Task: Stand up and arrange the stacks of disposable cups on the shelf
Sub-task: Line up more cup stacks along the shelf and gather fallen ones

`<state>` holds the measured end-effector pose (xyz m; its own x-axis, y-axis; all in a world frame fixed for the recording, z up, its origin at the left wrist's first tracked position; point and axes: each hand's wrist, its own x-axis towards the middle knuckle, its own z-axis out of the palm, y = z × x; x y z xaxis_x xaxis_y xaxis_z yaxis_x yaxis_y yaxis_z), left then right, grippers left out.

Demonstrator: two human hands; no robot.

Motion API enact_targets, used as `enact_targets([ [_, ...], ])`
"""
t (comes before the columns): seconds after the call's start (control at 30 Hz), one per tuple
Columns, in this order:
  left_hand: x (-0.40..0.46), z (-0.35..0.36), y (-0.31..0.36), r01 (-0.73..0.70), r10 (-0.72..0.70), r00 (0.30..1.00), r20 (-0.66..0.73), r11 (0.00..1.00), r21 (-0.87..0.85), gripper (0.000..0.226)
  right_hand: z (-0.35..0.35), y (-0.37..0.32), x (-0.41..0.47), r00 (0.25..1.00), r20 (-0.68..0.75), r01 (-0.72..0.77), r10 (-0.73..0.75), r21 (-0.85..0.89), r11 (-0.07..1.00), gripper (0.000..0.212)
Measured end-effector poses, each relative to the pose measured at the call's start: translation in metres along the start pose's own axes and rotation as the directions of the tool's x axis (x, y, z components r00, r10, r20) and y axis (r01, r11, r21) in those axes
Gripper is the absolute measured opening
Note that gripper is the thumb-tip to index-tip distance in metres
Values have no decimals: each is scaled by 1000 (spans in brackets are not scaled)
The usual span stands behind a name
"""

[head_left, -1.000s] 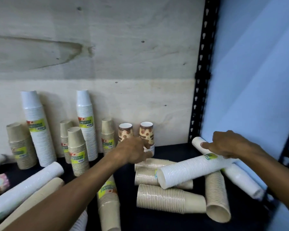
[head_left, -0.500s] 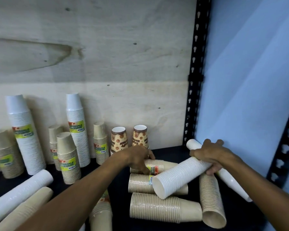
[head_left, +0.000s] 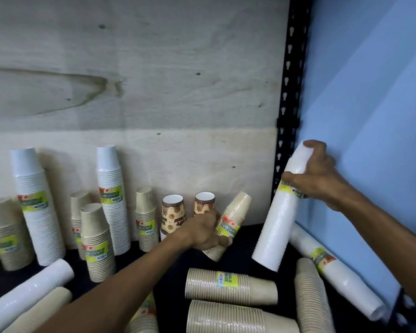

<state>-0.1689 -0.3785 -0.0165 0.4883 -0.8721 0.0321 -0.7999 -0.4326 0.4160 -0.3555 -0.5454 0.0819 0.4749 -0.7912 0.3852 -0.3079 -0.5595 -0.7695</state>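
The stacks of disposable cups were partly sorted. Along the plywood back wall (head_left: 178, 145) of the shelf (head_left: 245, 248) a row stood upright: two tall white stacks (head_left: 37, 212) (head_left: 112, 200), several shorter kraft-brown stacks (head_left: 97, 241) (head_left: 146, 219), and two patterned cups (head_left: 173, 215) (head_left: 203, 205) at the row's right end.

Two stacks were in the air. The left hand (head_left: 205, 233) was closed around the lower part of a short brown stack (head_left: 231, 222), which tilted with its closed end up and to the right, just beside the patterned cups. The right hand (head_left: 315, 176) was wrapped around the upper part of a long white stack (head_left: 281, 212), held nearly upright next to the black upright post (head_left: 289, 92), its open end hanging above the shelf.

Plenty was left. Still lying on their sides were two brown stacks (head_left: 228, 286) (head_left: 235, 318) in the near middle, another brown one (head_left: 310, 299) and a white one (head_left: 334, 272) against the blue side panel (head_left: 370, 92), and a white stack (head_left: 29, 292) and a brown stack (head_left: 41, 311) at the near left. Another labelled stack was half hidden under the left forearm. By my judgement roughly half the job was done, with the two held stacks next to join the row.
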Motion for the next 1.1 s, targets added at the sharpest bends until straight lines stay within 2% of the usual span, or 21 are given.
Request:
enact_targets([
  [0.13,13,15,9,40,-61,992,-111,983,-177,58,12,6,7,993,-28,119,-118,41,992,89],
  [0.27,29,32,18,61,-117,971,-209,965,-256,62,36,24,17,976,-19,214,-215,197,957,91],
  [0.47,46,44,25,114,-183,953,-240,955,-273,68,66,39,37,955,55,275,-292,214,937,115],
  [0.63,55,53,28,134,-201,945,-257,958,-255,63,80,53,60,943,65,302,-327,253,919,106],
  [0.8,61,60,30,118,-185,945,-271,962,-245,59,83,60,61,958,111,222,-264,298,928,109],
  [0.9,60,59,30,120,-198,936,-291,957,-265,57,83,71,57,958,177,179,-227,256,950,105],
  [1.1,59,60,32,147,-228,928,-293,950,-275,59,82,86,45,927,348,100,-139,129,987,70],
])
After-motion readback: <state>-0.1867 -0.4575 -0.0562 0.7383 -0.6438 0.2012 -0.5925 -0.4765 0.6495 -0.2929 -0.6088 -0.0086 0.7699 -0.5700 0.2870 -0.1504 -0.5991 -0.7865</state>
